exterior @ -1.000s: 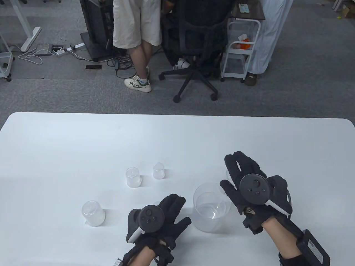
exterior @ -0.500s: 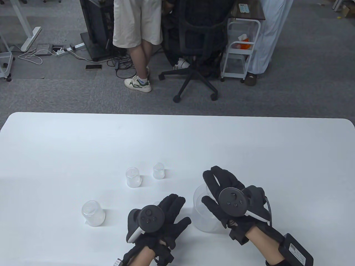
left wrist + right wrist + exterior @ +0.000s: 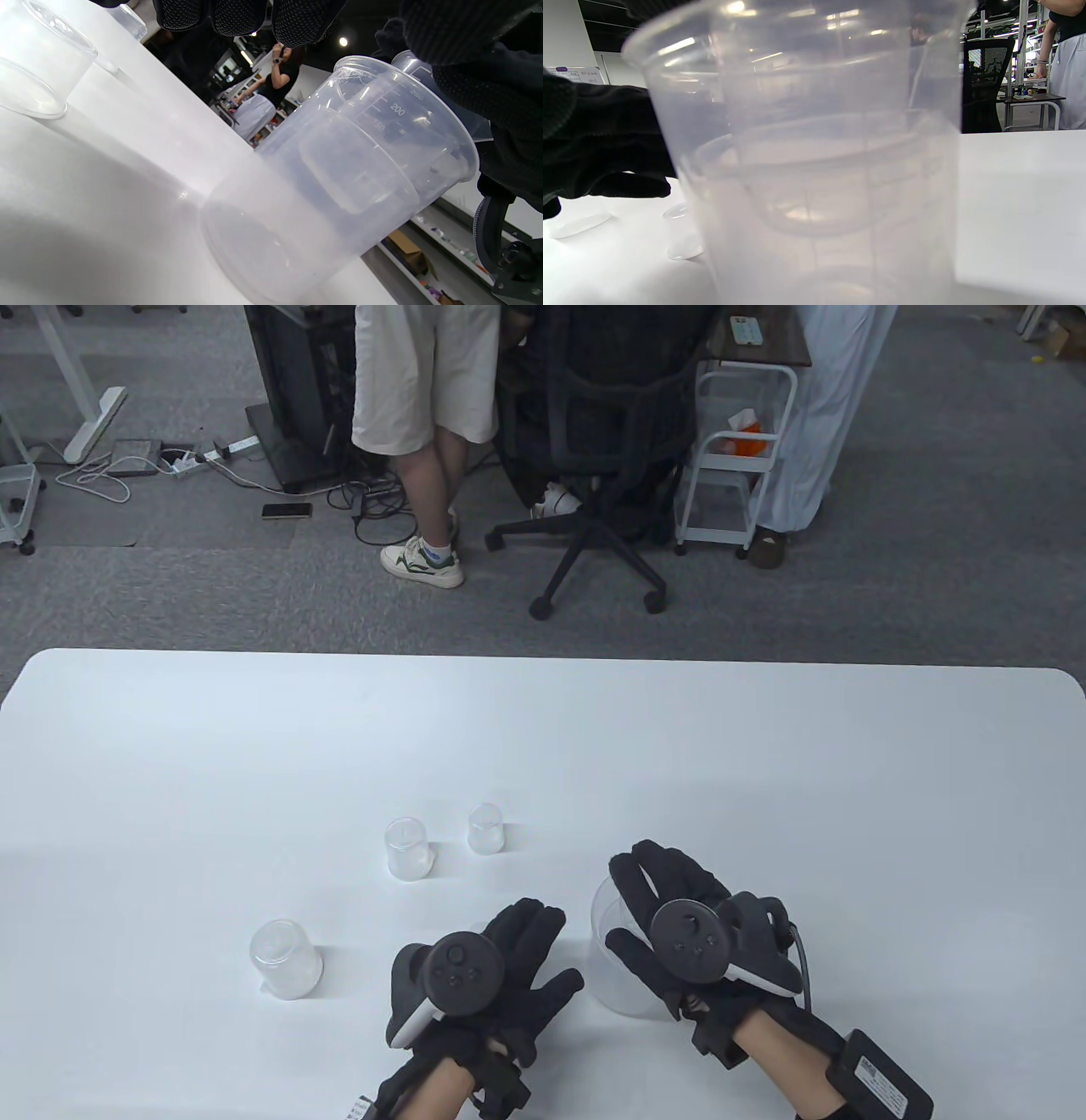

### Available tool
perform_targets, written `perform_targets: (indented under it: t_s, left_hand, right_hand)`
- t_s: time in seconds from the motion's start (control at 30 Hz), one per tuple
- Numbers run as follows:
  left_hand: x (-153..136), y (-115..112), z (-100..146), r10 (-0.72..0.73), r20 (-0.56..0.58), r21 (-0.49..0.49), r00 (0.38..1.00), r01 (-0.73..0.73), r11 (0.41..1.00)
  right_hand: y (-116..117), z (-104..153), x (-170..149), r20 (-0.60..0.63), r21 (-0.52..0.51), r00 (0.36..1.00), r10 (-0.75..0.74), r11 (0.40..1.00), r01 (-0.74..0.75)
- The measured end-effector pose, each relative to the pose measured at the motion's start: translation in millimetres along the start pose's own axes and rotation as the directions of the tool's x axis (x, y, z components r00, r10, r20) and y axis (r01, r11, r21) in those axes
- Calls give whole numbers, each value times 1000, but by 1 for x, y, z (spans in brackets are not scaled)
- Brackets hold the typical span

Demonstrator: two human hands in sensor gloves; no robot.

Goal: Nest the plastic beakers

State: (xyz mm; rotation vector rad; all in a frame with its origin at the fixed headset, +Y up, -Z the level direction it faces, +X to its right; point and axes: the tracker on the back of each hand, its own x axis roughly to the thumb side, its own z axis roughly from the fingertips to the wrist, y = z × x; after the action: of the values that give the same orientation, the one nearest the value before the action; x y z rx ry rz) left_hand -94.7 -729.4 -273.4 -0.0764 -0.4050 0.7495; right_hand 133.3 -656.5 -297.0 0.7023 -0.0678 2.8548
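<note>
A large clear beaker [image 3: 615, 984] stands upright on the white table [image 3: 543, 746] near the front. My right hand [image 3: 670, 916] is over its mouth and holds a smaller clear beaker [image 3: 352, 169] lowered inside it. The inner beaker also shows through the wall in the right wrist view [image 3: 818, 178]. My left hand [image 3: 501, 967] rests open on the table just left of the large beaker, holding nothing. Three small clear beakers stand upside down to the left: one at the front left [image 3: 286, 959], and two further back [image 3: 407, 848], [image 3: 485, 827].
Another clear beaker [image 3: 38, 72] shows upside down close to my left fingers [image 3: 237, 17] in the left wrist view. Beyond the table's far edge are an office chair [image 3: 607, 466], a white cart [image 3: 730, 458] and people standing.
My right hand has moved left and toward me with the smaller beaker, from beside the large beaker to over its mouth, lowering it in. The left hand has not moved.
</note>
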Motion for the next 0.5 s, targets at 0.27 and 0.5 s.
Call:
perform_targets:
  t_s: [0.27,0.5]
  left_hand:
    - [11,11,0,-70,-4,30,998,71,997]
    - [19,48,5,-308,-79,73,948,313,947]
  right_hand:
    - [-6,7,-7,-15,-80,995,-97,992,96]
    - [-13,22,-18,-15,-211,968,-252,947,243]
